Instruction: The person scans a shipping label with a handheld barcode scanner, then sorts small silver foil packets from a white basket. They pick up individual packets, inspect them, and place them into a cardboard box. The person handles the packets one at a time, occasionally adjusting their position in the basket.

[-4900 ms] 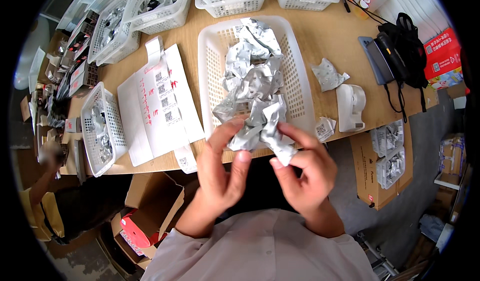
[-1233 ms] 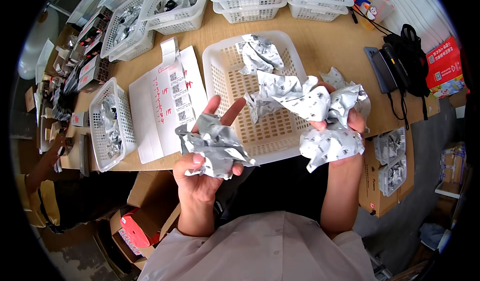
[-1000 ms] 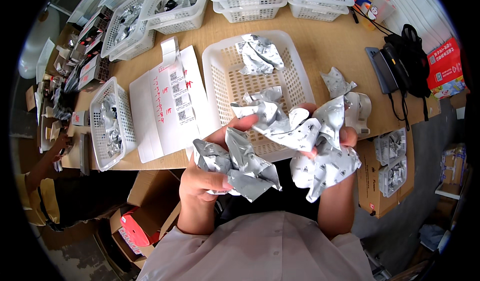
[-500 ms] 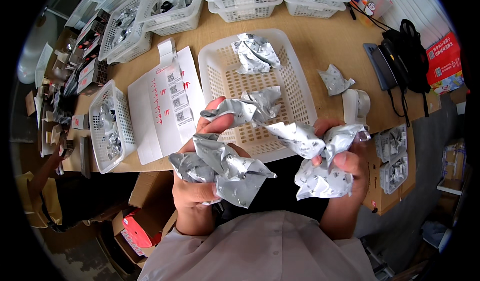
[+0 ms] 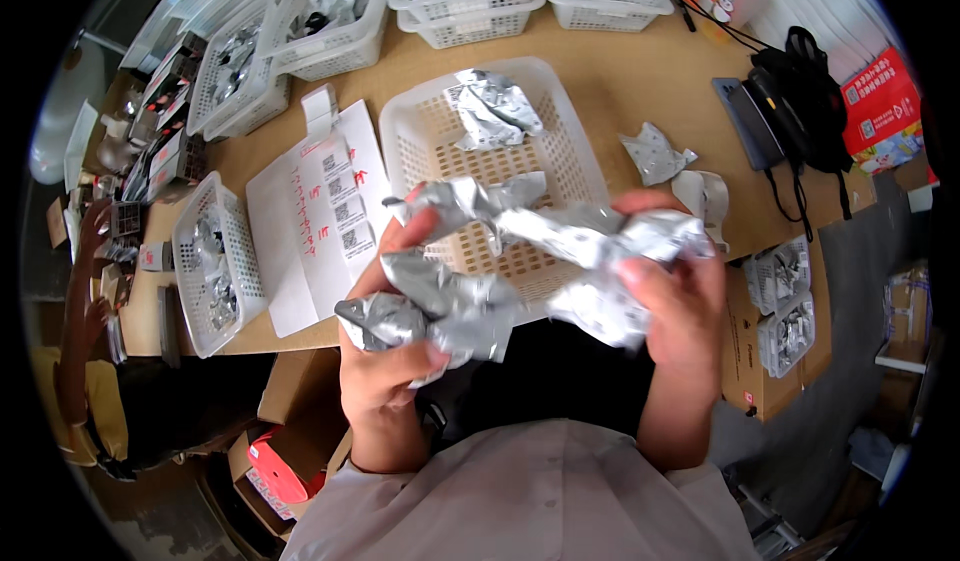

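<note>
My left hand [image 5: 385,346] is closed around crumpled silver foil pouches [image 5: 440,306], with its fingers at the near left of a white perforated basket [image 5: 395,131]. My right hand [image 5: 680,301] grips more pouches [image 5: 600,306] with pale, printed-looking surfaces, blurred by motion, over the basket's near right part. Held foil spans the space between both hands, partly hiding the fingers. One crumpled pouch [image 5: 497,108] lies at the basket's far end; another [image 5: 655,156] rests on the table beside a white roll dispenser [image 5: 705,211].
A labelled paper stack [image 5: 305,231] and narrow basket [image 5: 215,331] lie left; filled baskets [image 5: 470,26] line the back. A phone [image 5: 750,126], black bag [image 5: 820,101] and red box [image 5: 880,116] sit right. A co-worker's arm [image 5: 80,341] shows far left; small baskets [image 5: 785,341] sit lower right.
The pouches piled in the basket earlier are mostly lifted in my hands. Since half a second ago, both hands have risen slightly. The co-worker's arm has shifted upward.
</note>
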Motion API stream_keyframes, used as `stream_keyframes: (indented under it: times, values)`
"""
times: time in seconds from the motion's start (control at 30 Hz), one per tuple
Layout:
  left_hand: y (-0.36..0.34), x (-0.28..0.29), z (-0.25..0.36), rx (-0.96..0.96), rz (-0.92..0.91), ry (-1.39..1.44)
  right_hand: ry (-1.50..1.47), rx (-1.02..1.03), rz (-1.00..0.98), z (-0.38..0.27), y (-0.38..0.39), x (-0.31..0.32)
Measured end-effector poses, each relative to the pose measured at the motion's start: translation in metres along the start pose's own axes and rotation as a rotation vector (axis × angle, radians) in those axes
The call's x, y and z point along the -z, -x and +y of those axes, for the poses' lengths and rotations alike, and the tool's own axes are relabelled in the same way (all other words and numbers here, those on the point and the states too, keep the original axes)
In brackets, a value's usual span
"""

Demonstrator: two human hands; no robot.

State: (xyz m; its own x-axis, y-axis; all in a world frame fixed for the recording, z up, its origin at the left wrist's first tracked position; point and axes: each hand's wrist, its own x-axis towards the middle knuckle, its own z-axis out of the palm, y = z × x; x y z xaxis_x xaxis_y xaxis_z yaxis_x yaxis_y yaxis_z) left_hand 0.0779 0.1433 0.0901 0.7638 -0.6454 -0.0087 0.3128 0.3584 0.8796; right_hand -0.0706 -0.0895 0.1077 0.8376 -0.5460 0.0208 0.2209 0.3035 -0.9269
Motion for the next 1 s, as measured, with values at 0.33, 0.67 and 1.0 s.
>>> stream_keyframes:
  times: [0.33, 0.67, 1.0]
  values:
    - [-0.031, -0.032, -0.013, -0.354, -0.077, -1.218, 1.065, 0.406, -0.185, 0.007, -0.012, -0.029]
    - [-0.016, -0.032, -0.011, -0.603, -0.077, -1.303, 1.834, 0.113, 0.02, 0.006, -0.102, 0.089]
    - [0.038, -0.037, -0.025, -0.727, -0.075, -0.967, -0.384, -0.17, -0.277, -0.039, -0.03, 0.05]
